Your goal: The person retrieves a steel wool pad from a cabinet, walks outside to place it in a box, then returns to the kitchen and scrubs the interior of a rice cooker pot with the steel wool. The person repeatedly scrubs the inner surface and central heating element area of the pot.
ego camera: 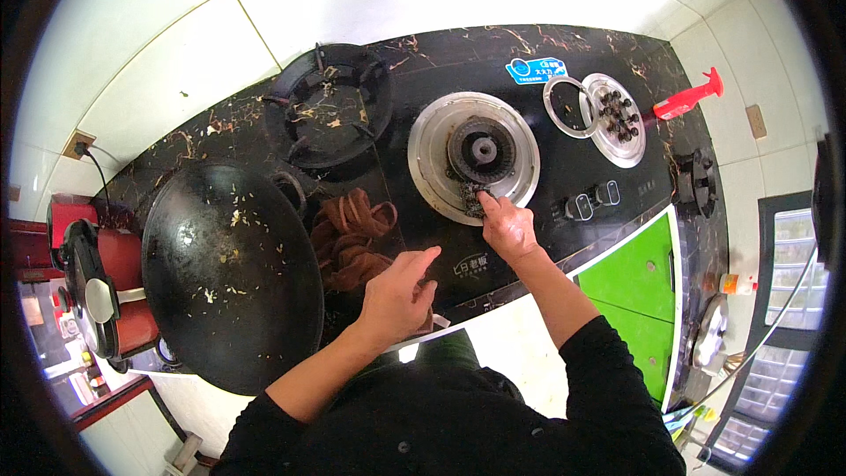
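Note:
My right hand (510, 228) grips a dark steel wool scourer (473, 199) and presses it on the round metal drip plate (429, 165) of a gas burner. The dark burner base (482, 150) rises from the plate's middle, just beyond the scourer. My left hand (398, 294) is held over the front edge of the black cooktop (462, 244), with thumb and fingers apart and nothing seen in it. A crumpled brown cloth (350, 235) lies to the left, partly behind that hand.
A large black wok (231, 277) and a black pan support (330, 112) stand left. At right are a metal ring (552, 106), a second metal plate (618, 153) with black parts, a red spray bottle (687, 100) and control knobs (581, 207). A red appliance (132, 317) sits far left.

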### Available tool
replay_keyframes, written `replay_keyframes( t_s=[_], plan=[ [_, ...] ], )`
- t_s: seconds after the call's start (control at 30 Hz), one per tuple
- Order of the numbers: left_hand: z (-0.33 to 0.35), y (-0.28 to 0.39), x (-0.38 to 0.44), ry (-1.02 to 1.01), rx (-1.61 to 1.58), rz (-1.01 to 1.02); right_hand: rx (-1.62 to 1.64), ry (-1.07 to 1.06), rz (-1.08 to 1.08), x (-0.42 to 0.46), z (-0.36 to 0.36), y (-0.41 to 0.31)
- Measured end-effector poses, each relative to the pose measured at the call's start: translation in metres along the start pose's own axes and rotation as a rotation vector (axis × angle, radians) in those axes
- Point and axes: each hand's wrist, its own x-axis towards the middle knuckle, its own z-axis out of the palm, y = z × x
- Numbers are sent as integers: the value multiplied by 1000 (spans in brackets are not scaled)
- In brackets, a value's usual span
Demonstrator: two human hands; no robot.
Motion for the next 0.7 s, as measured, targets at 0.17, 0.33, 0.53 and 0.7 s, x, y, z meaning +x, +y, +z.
replay_keyframes(
  t_s=[0.17, 0.33, 0.53, 0.7],
  plan=[
    [48, -16, 1, -39, -8, -25, -63, 57, -74, 20, 68, 8],
    [6, 15, 18, -49, -29, -13, -34, -16, -3, 24, 5, -31],
    [25, -13, 2, 4, 18, -85, 41, 10, -26, 25, 8, -20],
    [5, 18, 19, -70, -14, -64, -13, -73, -42, 39, 14, -26]
  ],
)
